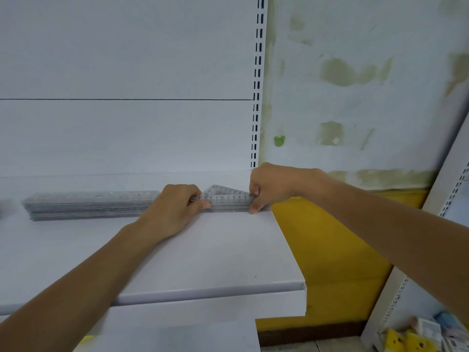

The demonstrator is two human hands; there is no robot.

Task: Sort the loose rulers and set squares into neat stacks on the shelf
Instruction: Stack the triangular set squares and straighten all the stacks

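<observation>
"Where are the set squares [229, 199] now?"

"In a stack at the back right corner of the shelf [215, 250], close to the slotted upright [257, 97]. The top one is clear plastic with printed numbers along its edges, its long side facing the shelf's front edge."

"And your hands?"

"Both are on that stack. My left hand [177, 207] grips its left end — fingers curled over the top, thumb pressed against the front face. My right hand [269, 185] pinches the right end, fingers bent over the top and the thumb pointing down, its tip touching the shelf just in front of the stack."

"Is the stack square?"

"The front faces look roughly flush, though the plastic is see-through and the picture is soft there, so I cannot be sure of every layer."

"The rulers [88, 204]?"

"They lie in their own stack along the back of the shelf, to the left of my left hand, long sides parallel to the back edge. The near end of that stack sits just beside my knuckles; whether it touches them I cannot tell."

"Anything else around?"

"Past the shelf's right edge there is a wall [355, 72] — pale with greenish patches above, yellow below. Low at the right, some small packets [418, 336], yellow and blue, sit in a heap."
</observation>
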